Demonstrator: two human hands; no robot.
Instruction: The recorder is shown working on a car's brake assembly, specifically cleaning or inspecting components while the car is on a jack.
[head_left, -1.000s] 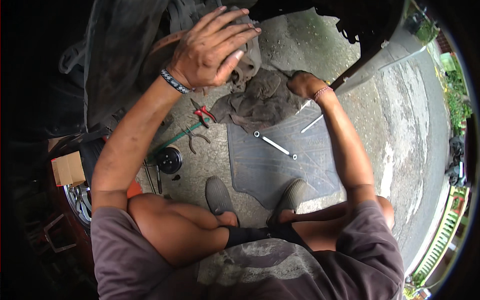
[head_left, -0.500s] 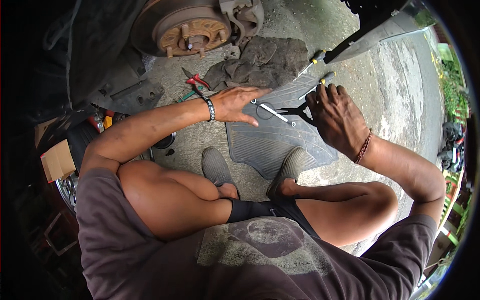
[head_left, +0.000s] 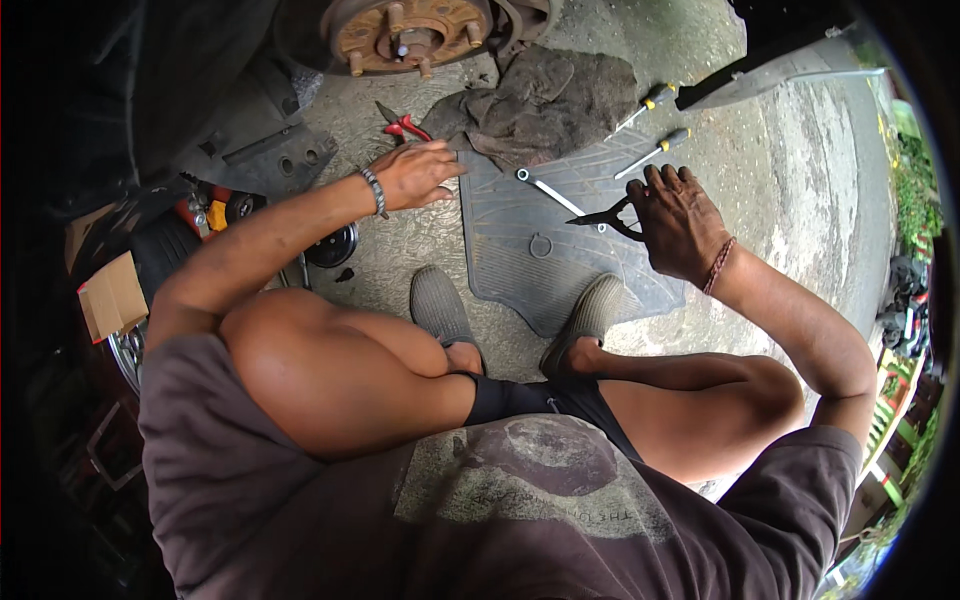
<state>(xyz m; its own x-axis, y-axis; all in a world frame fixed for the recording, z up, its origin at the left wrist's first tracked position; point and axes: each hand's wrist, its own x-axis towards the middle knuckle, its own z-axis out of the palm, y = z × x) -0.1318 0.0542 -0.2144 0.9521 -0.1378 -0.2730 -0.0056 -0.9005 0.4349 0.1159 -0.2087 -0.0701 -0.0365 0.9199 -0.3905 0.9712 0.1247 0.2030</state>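
Observation:
My right hand [head_left: 680, 222] is closed around the handles of black snap-ring pliers [head_left: 600, 216], whose pointed tips face left above the rubber floor mat [head_left: 505, 262]. A thin dark snap ring [head_left: 541, 245] lies on the mat, apart from the plier tips. Beyond the tips rests a silver combination wrench [head_left: 552, 194]. My left hand [head_left: 412, 177] holds nothing, its fingers outstretched, near the mat's left edge. Close behind it are red-handled pliers [head_left: 403, 125], their lower part partly hidden by that hand.
Ahead stands a rusty wheel hub [head_left: 410, 38] with studs. A dark rag [head_left: 545, 100] is bunched at the mat's far edge, with two screwdrivers [head_left: 652, 153] [head_left: 645, 108] to its right. A cardboard box [head_left: 112, 297] sits at left. My shoes [head_left: 440, 305] flank the mat's near edge.
My left hand has drawn back to the left, away from the mat's middle. The snap ring has shifted toward me relative to the wrench. My right hand still grips the pliers. The view has shifted.

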